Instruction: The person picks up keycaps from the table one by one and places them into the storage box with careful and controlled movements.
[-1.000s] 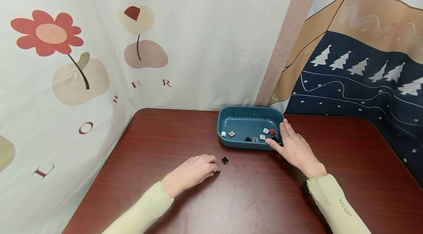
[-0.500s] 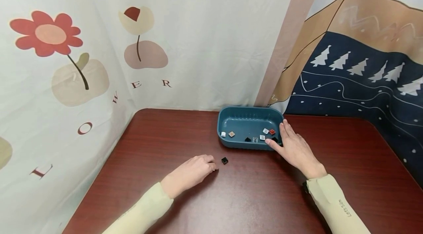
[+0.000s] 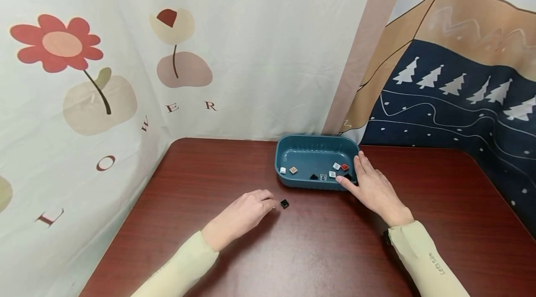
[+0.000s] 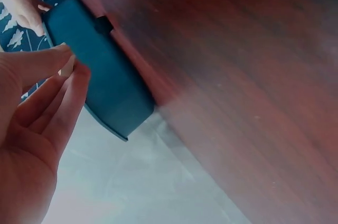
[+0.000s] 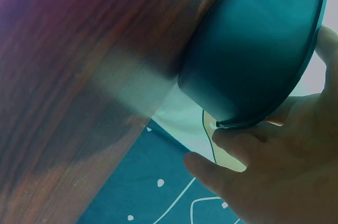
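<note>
My left hand (image 3: 242, 215) is over the table, left of a black keycap (image 3: 284, 204) with a hollow side up. In the left wrist view its thumb and fingertips pinch a small pale piece (image 4: 67, 68), mostly hidden by the fingers. A teal plastic tray (image 3: 317, 185) stands near the table's back edge. Inside lie several keycaps: white (image 3: 283, 170), beige (image 3: 293, 170), red (image 3: 345, 167) and black (image 3: 314, 177). My right hand (image 3: 377, 190) holds the tray's front right corner, thumb over the front rim and fingers along the right side.
The reddish-brown wooden table (image 3: 201, 171) extends in front and to both sides of the tray. A printed curtain (image 3: 259, 55) hangs behind it. A darker cloth with white trees (image 3: 452, 101) hangs at the right.
My left hand drew slightly back left from the black keycap, then came up and forward to beside it. The right hand and the tray stay where they were.
</note>
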